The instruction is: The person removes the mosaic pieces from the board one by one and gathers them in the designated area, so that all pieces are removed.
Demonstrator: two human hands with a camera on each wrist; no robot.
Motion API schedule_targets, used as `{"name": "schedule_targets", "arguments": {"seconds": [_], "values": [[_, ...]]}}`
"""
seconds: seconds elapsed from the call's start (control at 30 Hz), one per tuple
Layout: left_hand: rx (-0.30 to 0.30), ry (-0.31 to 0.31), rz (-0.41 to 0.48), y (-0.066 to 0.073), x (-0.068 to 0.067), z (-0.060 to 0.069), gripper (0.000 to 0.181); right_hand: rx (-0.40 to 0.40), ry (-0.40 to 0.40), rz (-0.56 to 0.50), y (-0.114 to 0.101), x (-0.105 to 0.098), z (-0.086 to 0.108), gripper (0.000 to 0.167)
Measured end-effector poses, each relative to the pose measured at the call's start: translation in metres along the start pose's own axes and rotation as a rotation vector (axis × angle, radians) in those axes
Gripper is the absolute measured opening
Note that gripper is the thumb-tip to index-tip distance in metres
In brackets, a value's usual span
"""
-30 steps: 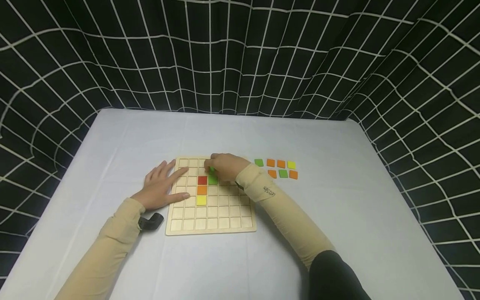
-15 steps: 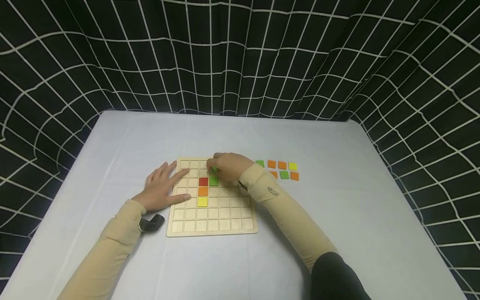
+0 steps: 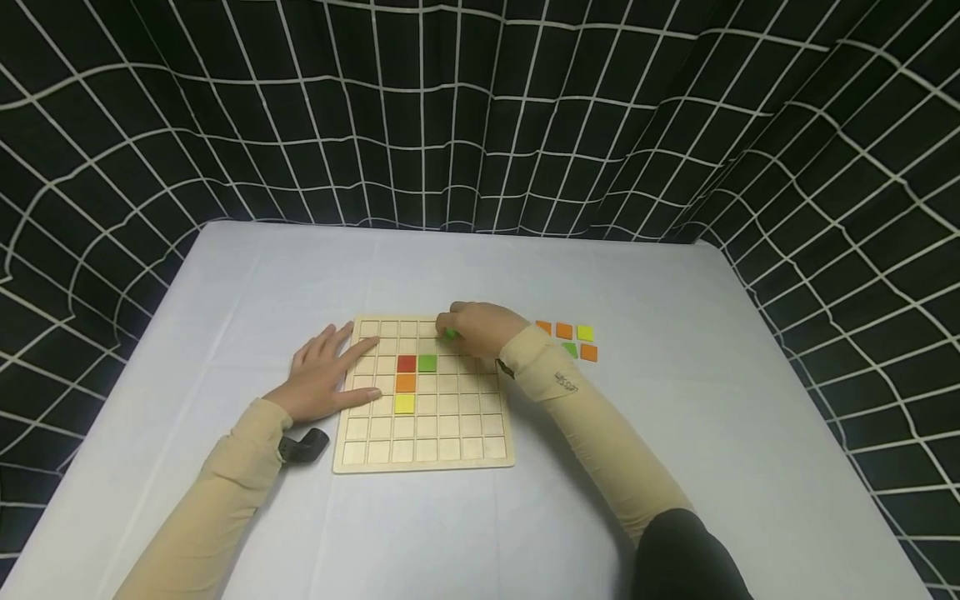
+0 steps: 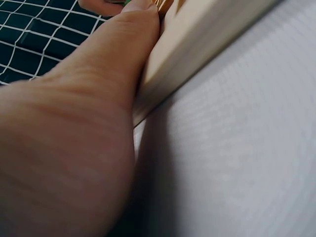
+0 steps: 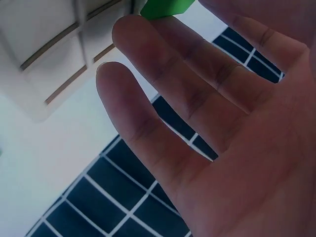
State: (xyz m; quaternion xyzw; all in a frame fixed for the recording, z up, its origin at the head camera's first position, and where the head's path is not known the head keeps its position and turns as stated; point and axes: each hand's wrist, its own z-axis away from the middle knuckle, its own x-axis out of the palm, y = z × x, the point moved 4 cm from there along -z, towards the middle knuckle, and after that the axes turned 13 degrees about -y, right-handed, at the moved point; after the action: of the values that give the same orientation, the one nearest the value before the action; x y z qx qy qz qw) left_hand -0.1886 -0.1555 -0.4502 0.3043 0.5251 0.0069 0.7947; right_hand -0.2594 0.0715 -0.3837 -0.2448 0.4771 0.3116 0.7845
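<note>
A light wooden grid board (image 3: 450, 427) lies flat on the table. My right hand (image 3: 483, 327) is over the board's far right part and pinches a green square tile (image 3: 451, 333); in the right wrist view that green tile (image 5: 167, 7) shows at the fingertips, above the board. Spread out, my left hand (image 3: 318, 379) rests on the board's left edge, its thumb (image 4: 106, 54) along the edge in the left wrist view. In the board's cells sit a red tile (image 3: 406, 363), a green tile (image 3: 427, 363) beside it, an orange tile (image 3: 405, 383) and a yellow tile (image 3: 404, 404).
Right of the board, loose tiles lie in two rows on the white tablecloth (image 3: 637, 400): orange tiles (image 3: 564, 332), a yellow tile (image 3: 585, 333) and a green tile (image 3: 571, 350), partly behind the right sleeve. A dark curtain with white grid lines (image 3: 420, 117) surrounds the table.
My right hand has moved right along the board with the pinched green tile, uncovering the cells above the placed green tile. The left hand has stayed put.
</note>
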Motion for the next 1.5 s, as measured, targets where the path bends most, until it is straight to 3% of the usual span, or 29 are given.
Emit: {"name": "schedule_targets", "arguments": {"seconds": [0.6,1.17,1.5], "values": [[-0.027,-0.041,-0.012,-0.005,0.004,-0.002,0.083,0.097,-0.018,-0.070,0.023,0.013,0.026,0.017],[-0.026,-0.041,-0.025,-0.008,0.004,-0.004,0.085,0.139,0.011,-0.047,0.038,0.032,0.056,0.013],[-0.027,-0.039,-0.028,-0.010,0.005,-0.004,0.085,0.136,0.060,0.026,0.040,0.041,0.077,0.014]]}}
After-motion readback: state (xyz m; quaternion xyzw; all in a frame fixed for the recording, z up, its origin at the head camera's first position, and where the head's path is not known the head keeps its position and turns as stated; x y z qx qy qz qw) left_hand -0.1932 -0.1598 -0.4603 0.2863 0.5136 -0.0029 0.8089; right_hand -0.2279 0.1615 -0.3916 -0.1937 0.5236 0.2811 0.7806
